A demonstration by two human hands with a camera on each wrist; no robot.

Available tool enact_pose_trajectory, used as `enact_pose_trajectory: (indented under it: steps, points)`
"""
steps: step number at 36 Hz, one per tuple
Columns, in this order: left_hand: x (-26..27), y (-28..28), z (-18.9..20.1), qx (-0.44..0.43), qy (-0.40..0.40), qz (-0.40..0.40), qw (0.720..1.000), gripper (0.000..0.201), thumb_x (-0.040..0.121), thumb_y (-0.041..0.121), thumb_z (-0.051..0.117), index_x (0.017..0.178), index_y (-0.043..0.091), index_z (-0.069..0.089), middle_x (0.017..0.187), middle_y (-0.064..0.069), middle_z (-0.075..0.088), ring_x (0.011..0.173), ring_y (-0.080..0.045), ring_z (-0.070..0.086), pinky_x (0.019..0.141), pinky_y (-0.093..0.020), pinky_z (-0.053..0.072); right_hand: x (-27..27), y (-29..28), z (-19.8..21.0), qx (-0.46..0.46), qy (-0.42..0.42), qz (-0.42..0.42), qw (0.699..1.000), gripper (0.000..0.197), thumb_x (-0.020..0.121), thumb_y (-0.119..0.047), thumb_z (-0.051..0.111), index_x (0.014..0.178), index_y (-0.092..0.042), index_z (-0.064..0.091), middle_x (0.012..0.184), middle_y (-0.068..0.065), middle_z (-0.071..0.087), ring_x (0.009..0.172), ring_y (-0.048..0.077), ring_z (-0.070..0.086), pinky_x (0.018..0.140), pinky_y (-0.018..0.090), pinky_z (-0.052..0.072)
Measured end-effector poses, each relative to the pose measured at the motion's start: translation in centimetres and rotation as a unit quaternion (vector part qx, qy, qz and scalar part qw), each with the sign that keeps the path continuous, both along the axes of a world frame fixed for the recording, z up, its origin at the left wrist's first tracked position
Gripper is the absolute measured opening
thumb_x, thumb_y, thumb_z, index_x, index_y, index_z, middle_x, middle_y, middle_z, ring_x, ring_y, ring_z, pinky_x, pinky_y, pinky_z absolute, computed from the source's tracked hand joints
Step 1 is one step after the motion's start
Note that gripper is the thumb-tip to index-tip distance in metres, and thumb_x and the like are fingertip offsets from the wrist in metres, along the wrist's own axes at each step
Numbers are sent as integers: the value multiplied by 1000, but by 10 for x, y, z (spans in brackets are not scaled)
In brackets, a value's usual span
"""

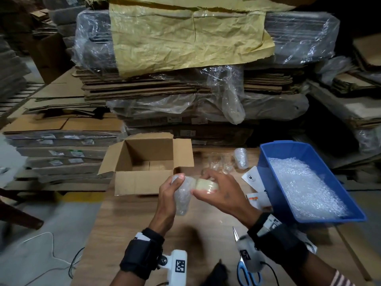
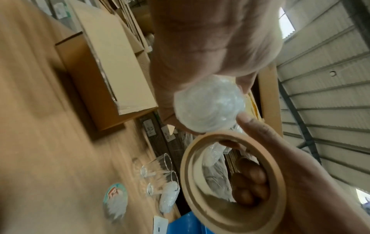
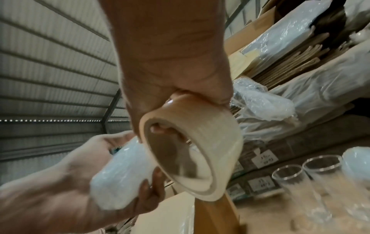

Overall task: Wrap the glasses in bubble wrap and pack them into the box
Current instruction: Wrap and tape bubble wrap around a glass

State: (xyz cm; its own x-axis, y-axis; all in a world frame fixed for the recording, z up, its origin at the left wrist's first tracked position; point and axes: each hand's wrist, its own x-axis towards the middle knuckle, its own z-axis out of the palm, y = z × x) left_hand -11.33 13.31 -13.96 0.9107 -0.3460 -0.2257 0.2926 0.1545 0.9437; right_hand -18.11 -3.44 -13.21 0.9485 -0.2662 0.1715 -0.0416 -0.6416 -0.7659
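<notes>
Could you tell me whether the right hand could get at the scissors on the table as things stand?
Probably not yet: the right hand grips the tape roll against the wrapped glass. The scissors lie uncovered by its wrist, so the path looks free once the roll is put down.

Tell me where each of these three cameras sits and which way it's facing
Head: worn on the head, looking forward and down at the table; both forearms, left hand and right hand show.
Left wrist: looks along the left palm at the wrapped glass it grips; the right hand's fingers show through the tape roll.
Right wrist: looks along the right palm at the tape roll; the left hand shows too.
All three share the wrapped glass, tape roll, open box.
</notes>
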Motion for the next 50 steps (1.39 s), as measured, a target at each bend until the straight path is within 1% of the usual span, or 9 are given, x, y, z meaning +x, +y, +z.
enact_pose_trajectory:
  steps: [9, 15, 23, 25, 29, 33, 38, 45, 50]
  points:
    - [-8, 5, -19, 31, 52, -21, 998, 82, 69, 64, 72, 125, 5, 58, 111, -25, 67, 76, -26, 70, 55, -34, 56, -7, 14, 15, -75, 84, -26, 993, 55, 69, -74, 73, 96, -26, 72, 86, -9, 71, 82, 11, 64, 71, 31, 50]
    - [-10, 11, -28, 123, -1, -54, 991, 56, 68, 51, 89, 105, 11, 77, 98, -11, 78, 93, -28, 75, 79, -41, 62, -11, 13, 23, -52, 97, 8, 994, 42, 71, -53, 82, 105, -31, 71, 89, -9, 74, 88, 7, 66, 75, 29, 54]
    - [-13, 13, -24, 54, 89, -15, 994, 31, 94, 33, 67, 107, 5, 72, 101, -19, 76, 85, -29, 72, 74, -37, 57, -23, 1, 8, 107, 53, 73, 990, 49, 76, -37, 90, 119, -29, 68, 101, -14, 72, 93, 1, 69, 78, 16, 53]
    - [-15, 11, -23, 58, 97, -2, 994, 42, 87, 44, 69, 104, 6, 73, 102, -20, 74, 89, -33, 69, 79, -41, 53, -25, 3, 6, 140, 28, 70, 987, 38, 79, -38, 88, 110, -25, 72, 99, -10, 74, 89, 5, 71, 75, 22, 55]
    - [-14, 8, -31, 112, 88, 52, 988, 33, 96, 34, 62, 86, 3, 70, 82, -22, 68, 68, -26, 64, 59, -31, 49, -29, 16, 1, 146, -1, 92, 985, 31, 84, -46, 82, 94, -17, 74, 85, 2, 74, 77, 21, 71, 70, 48, 55]
    - [-17, 6, -31, 120, 93, 83, 985, 55, 89, 51, 72, 93, -3, 73, 85, -21, 75, 75, -34, 70, 72, -43, 55, -35, 28, -3, 92, -31, 76, 992, 28, 87, -46, 77, 86, -20, 69, 76, -4, 70, 69, 15, 67, 64, 42, 53]
    - [-20, 5, -24, 110, 70, 117, 985, 37, 97, 25, 58, 88, -9, 72, 72, -17, 68, 61, -25, 63, 60, -34, 47, -48, 46, -7, -10, -80, 52, 995, 26, 86, -44, 77, 80, -26, 59, 65, -16, 55, 57, 1, 49, 57, 21, 42]
    - [-34, 1, -23, 96, 40, 152, 983, 33, 96, 15, 54, 76, -5, 70, 63, -8, 62, 56, -19, 57, 52, -29, 44, -58, 64, -1, -115, -135, -31, 984, 28, 75, -49, 74, 87, -24, 75, 68, -5, 72, 60, 12, 65, 52, 28, 51]
    - [-32, 11, -32, 106, 42, 174, 978, 40, 84, 42, 56, 74, 6, 69, 66, -7, 66, 61, -24, 61, 56, -34, 47, -59, 49, -6, -180, -54, -94, 978, 37, 73, -60, 66, 73, -24, 71, 59, 2, 67, 57, 25, 65, 47, 31, 48]
